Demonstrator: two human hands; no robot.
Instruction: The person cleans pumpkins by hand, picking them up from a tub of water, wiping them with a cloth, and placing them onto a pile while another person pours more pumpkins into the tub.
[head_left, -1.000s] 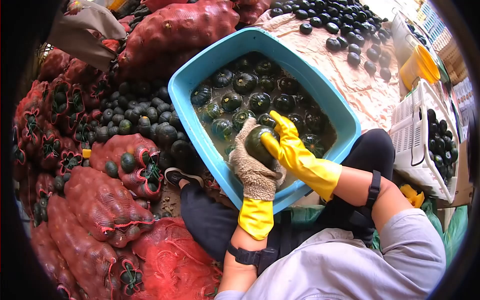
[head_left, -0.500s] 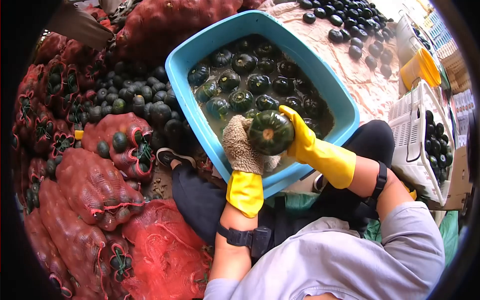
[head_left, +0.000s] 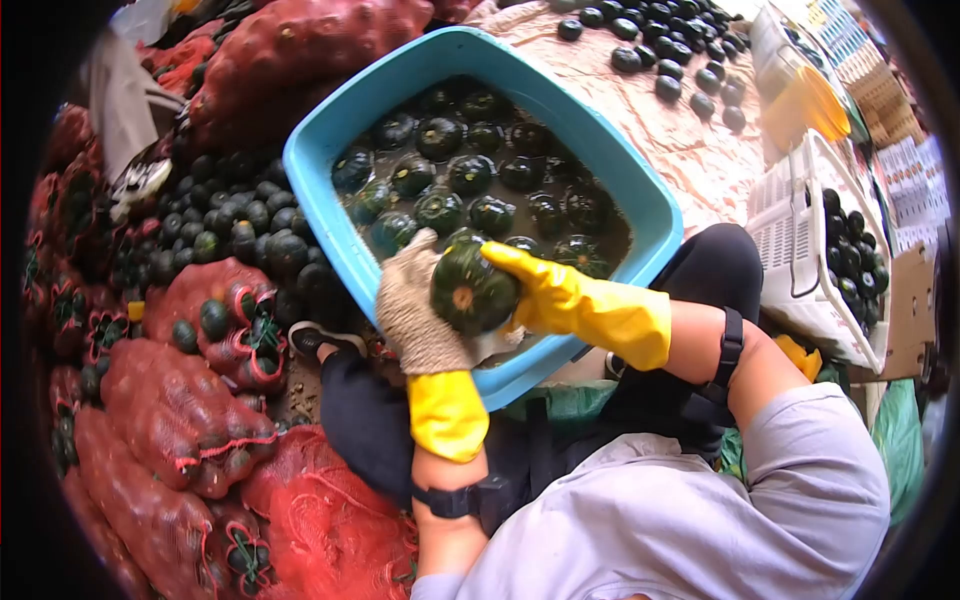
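Note:
A dark green pumpkin (head_left: 475, 297) is held between both hands over the near edge of a blue tub (head_left: 318, 205), its pale round scar facing me. My left hand (head_left: 418, 308), in a tan terry mitt over a yellow rubber glove, presses against its left side. Yellow rubber covers my right hand (head_left: 560, 292), whose fingers hold the right side, one finger lying along the top. Murky water fills the tub, with several wet pumpkins (head_left: 440, 138) floating just beyond the hands. The undersides of both hands are partly hidden.
Red mesh sacks (head_left: 175, 410) of pumpkins lie on the left beside a heap of loose pumpkins (head_left: 245, 225). Dark pumpkins (head_left: 668, 45) rest on a pale sheet at the back. A white crate (head_left: 790, 240) stands right. Another person's trouser leg (head_left: 125, 110) shows upper left.
The view has shifted, so the tub appears further left. Both hands still hold the pumpkin, which has turned slightly, with its scar lower and to the left. Another person's leg and shoe have come down at upper left.

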